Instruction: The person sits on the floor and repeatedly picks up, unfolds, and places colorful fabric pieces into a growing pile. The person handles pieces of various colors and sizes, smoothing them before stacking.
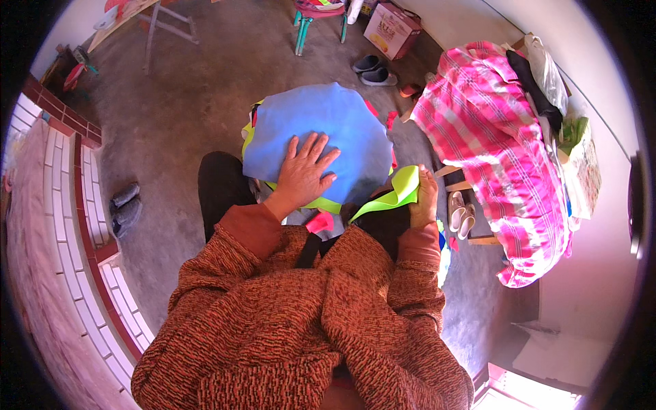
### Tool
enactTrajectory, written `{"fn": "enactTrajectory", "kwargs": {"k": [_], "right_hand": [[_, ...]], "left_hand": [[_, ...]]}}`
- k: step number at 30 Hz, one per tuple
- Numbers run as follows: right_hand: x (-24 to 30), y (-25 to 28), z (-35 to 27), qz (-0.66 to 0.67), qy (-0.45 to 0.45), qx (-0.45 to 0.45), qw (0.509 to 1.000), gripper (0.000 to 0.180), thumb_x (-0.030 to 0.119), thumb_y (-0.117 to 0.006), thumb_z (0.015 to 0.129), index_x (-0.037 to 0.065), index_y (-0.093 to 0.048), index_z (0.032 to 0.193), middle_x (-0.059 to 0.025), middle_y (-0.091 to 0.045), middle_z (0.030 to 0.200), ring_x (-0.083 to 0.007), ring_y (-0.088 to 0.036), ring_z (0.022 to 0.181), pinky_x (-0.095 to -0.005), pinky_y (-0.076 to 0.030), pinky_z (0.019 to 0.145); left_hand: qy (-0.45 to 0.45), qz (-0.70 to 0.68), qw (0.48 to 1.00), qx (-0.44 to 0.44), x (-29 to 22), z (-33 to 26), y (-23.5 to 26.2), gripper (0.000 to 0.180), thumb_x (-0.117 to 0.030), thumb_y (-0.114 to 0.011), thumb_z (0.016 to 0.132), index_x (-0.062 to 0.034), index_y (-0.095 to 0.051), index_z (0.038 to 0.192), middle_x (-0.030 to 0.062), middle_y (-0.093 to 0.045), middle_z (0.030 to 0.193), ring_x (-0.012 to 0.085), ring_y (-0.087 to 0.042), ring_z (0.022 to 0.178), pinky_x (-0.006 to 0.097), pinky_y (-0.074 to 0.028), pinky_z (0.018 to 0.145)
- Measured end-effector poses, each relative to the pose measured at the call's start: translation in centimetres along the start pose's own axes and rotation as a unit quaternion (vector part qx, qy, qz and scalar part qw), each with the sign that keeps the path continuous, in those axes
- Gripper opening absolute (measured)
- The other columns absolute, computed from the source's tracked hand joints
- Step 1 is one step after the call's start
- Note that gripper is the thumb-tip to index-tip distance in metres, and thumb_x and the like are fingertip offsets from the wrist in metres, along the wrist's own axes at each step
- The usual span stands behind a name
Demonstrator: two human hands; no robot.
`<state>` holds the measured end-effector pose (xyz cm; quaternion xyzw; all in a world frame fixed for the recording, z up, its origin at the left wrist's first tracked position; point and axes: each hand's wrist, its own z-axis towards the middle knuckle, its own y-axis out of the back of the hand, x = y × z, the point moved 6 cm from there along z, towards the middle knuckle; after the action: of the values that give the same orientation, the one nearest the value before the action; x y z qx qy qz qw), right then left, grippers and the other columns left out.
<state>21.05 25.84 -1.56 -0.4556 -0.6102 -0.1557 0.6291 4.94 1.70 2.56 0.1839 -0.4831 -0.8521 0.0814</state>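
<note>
A blue piece of fabric (321, 130) lies spread over a low surface in front of my knees. My left hand (307, 167) rests flat on it, fingers spread, holding nothing. In my right hand (427, 195), at the right of the blue fabric, is a lime-green fabric strip (393, 195) that hangs in a curl toward my lap. The fingers of that hand are closed on the strip's end. More lime-green edging shows under the left and front rims of the blue piece. A pink scrap (320, 222) lies by my lap.
On the right, a pink plaid cloth (488, 157) covers something beside the wall. Black shoes (374, 70) and a carton (391, 31) stand beyond. Pale shoes (461, 214) sit under the plaid cloth's edge, and dark shoes (126, 208) lie at left. A green-legged stool (318, 17) stands at the back.
</note>
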Motion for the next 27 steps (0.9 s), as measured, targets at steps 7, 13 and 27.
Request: {"fn": "enactTrajectory", "kwargs": {"k": [7,13,27], "right_hand": [[0.4,-4.7,-4.3,0.167,-0.068,0.021,0.983,0.016,0.023,-0.056,0.091,0.008,-0.056,0.096,-0.0047,-0.061,0.085,-0.0183,-0.060,0.075,-0.0330,-0.051,0.069],[1.2,-10.2,-7.2,0.274,-0.054,0.083,0.957,0.016,0.014,-0.057,0.090,0.006,-0.057,0.104,-0.0054,-0.061,0.100,-0.0181,-0.059,0.093,-0.0354,-0.050,0.082],[1.6,-10.1,-5.0,0.034,0.087,0.084,0.992,0.015,0.001,-0.053,0.089,0.001,-0.051,0.103,-0.0085,-0.062,0.093,-0.0140,-0.061,0.078,-0.0263,-0.050,0.071]], "left_hand": [[0.018,-0.067,0.998,-0.001,-0.5,-0.5,0.1,0.055,-0.045,-0.060,0.080,-0.0123,-0.052,0.124,0.0164,-0.042,0.134,0.0321,-0.033,0.129,0.056,-0.017,0.105],[0.037,-0.586,0.797,0.145,-6.1,-0.9,1.7,0.061,-0.041,-0.068,0.077,-0.0036,-0.052,0.122,0.0175,-0.053,0.122,0.0293,-0.047,0.118,0.039,-0.033,0.101],[0.196,-0.652,0.718,0.147,-0.7,0.3,2.7,0.045,-0.015,-0.055,0.091,-0.0052,-0.042,0.133,0.0032,-0.061,0.097,0.0088,-0.058,0.075,0.024,-0.051,0.057]]}}
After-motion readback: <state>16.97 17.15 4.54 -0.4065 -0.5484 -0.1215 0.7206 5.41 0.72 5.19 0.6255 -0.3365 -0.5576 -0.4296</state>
